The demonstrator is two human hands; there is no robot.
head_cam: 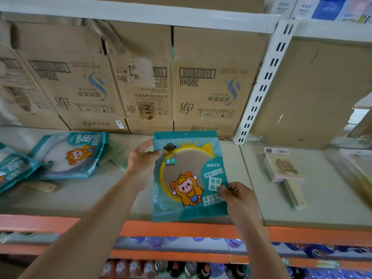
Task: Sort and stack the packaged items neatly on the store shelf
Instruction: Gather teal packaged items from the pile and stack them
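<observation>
while both bare arms reach up from the bottom of the view, the two hands hold one teal mirror packet [189,176] upright in front of the shelf [251,200]. the left hand [142,160] is clamped on the upper left edge of the packet, with the thumb on the front and the fingers behind it. the right hand [237,195] pinches the lower right edge, thumb and fingers pressed together on the plastic. the packet shows a yellow ring and a cartoon child in a yellow costume, and its lower edge hangs in front of the orange strip [181,228] at the shelf front. to the left, more teal packets [70,156] lie flat on the shelf in a loose, untidy pile, some over others. to the right, well apart from the hands, a small stack of flat cards [285,174] lies on the shelf. behind all of them stand brown cardboard boxes [211,81] with the print upside down. below the shelf, bottles [175,268] stand in rows.
</observation>
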